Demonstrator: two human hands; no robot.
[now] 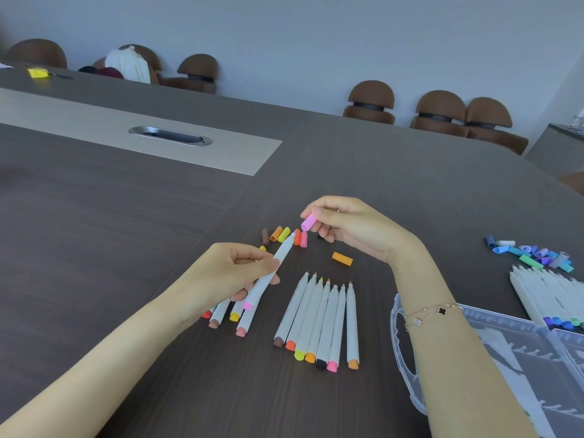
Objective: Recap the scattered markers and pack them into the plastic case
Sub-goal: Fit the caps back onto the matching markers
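Nearest, a clear plastic case (407,368) is seen lying open under the right forearm. One white marker (271,273) is gripped by the left hand (227,273), tip raised toward a pink cap (308,222) pinched by the right hand (350,229). Seven uncapped markers (319,324) are laid between them. Barrel printing cannot be read.

Bright even light, soft shadows, wide-angle edge distortion, sharp

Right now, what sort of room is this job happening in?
Probably a meeting or conference room: a long dark wood-grain table with a light centre strip and an oval metal cable port, and brown padded chairs lined along the plain pale wall.
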